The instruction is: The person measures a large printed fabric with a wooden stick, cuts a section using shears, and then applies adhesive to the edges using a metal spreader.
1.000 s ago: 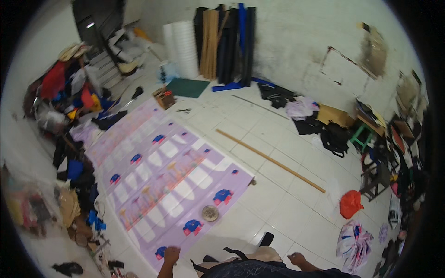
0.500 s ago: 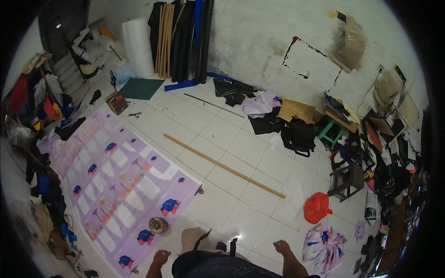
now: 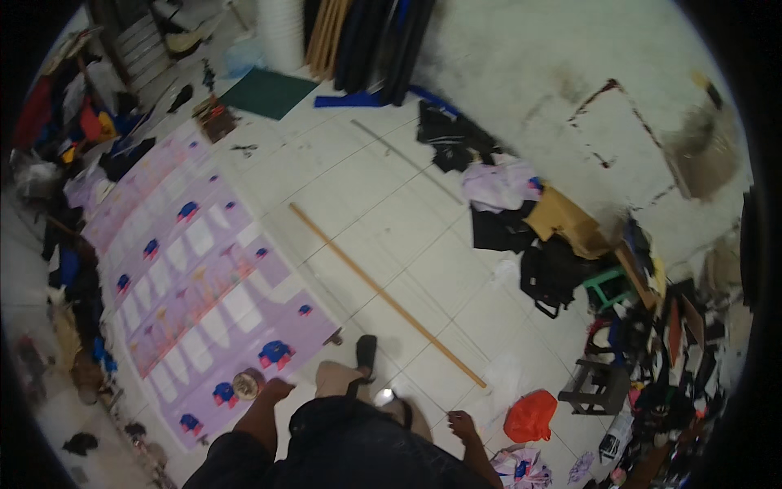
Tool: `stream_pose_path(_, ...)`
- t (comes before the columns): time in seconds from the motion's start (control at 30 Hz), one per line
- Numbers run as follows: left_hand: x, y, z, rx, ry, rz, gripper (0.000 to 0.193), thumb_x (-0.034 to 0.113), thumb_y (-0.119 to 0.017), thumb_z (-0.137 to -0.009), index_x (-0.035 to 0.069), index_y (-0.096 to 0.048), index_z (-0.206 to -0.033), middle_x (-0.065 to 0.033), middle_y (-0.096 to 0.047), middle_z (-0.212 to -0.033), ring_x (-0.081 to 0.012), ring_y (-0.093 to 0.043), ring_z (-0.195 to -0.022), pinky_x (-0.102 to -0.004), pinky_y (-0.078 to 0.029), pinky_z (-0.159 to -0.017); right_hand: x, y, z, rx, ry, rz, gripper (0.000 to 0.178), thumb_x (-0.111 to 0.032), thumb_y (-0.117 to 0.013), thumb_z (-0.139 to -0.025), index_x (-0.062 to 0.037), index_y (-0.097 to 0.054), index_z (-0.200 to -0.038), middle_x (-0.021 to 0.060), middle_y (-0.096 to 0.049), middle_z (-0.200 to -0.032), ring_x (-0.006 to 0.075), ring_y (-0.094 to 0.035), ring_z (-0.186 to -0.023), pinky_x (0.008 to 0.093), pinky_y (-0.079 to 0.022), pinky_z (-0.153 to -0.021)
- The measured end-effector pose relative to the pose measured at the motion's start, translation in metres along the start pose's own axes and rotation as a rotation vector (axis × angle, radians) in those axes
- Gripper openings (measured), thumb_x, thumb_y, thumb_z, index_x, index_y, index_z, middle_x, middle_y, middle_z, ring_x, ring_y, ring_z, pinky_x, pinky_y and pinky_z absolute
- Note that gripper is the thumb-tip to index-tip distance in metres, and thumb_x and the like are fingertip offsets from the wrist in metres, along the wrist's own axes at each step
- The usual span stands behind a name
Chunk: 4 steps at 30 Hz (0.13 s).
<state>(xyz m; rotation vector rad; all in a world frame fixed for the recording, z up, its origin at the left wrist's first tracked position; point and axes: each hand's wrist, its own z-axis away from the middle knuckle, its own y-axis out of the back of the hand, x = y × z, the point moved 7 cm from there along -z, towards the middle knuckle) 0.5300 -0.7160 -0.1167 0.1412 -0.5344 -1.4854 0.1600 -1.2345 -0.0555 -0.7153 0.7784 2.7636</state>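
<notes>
My left hand (image 3: 275, 389) hangs beside a round tin or spool (image 3: 248, 383) that stands on a printed lilac fabric sheet (image 3: 213, 269). Its fingers are loosely stretched and I see nothing in them. On the other side of my body my right hand (image 3: 462, 424) hangs over the tiled floor, fingers half curled and apart from the thumb, with nothing visible in it. The nearest thing to it is a red plastic bag (image 3: 530, 416). White shapes and blue-and-pink motifs cover the sheet. A long wooden pole (image 3: 387, 295) lies on the tiles ahead of my feet.
Scissors (image 3: 243, 150), a green mat (image 3: 270, 93) and a thin metal bar (image 3: 405, 160) lie farther off. Black bags (image 3: 555, 275), cardboard (image 3: 568, 222), a green stool (image 3: 609, 288) and a dark stool (image 3: 595, 386) line the right side. Cloth piles edge the left.
My view has turned and shifted as I step, and a dark shoe now shows ahead of me. My left hand has come forward beside the round tin or spool.
</notes>
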Motion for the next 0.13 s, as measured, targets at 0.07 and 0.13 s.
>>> stream_pose_path(0.07, 0.046, 0.049, 0.002, 0.29, -0.146, 0.09, 0.056, 0.055, -0.056, -0.086, 0.001, -0.07, -0.089, -0.0251, -0.068, -0.093, -0.0426, -0.064, -0.093, -0.0483, -0.05, -0.081, 0.009, 0.025, 0.017, 0.075, -0.299, -0.106, 0.032, -0.034, -0.062, -0.094, -0.0077, -0.062, -0.112, 0.0045, -0.065, -0.084, 0.0159, -0.06, -0.066, 0.0321, -0.048, -0.053)
stream_pose_path(0.13, 0.027, 0.142, 0.001, 0.481, -0.201, 0.094, 0.052, 0.053, -0.058, -0.086, 0.006, -0.071, -0.104, -0.0265, -0.067, -0.105, -0.04, -0.062, -0.104, -0.0461, -0.047, -0.092, -0.017, 0.003, -0.015, -0.05, -0.313, -0.147, 0.036, -0.035, -0.062, -0.094, -0.007, -0.06, -0.117, 0.0066, -0.065, -0.084, 0.0186, -0.061, -0.065, 0.0357, -0.051, -0.053)
